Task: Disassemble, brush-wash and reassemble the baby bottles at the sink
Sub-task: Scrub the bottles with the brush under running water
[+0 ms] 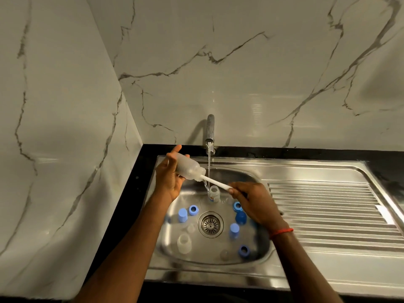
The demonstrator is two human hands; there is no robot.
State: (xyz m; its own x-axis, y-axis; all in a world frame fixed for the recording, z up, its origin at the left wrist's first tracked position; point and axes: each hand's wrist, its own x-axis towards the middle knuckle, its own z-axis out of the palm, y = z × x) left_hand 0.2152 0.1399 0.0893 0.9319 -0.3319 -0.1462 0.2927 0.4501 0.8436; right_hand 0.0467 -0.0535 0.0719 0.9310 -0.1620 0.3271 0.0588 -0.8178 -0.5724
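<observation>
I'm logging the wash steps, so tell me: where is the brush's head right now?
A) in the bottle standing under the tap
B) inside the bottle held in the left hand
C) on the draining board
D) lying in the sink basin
B: the white brush handle runs from the right hand into the mouth of the translucent bottle that the left hand holds tilted.

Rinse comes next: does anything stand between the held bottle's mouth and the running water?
Only the brush: its white handle sticks out of the bottle and crosses the water stream, gripped by the right hand. The left hand holds the bottle just left of the stream.
</observation>
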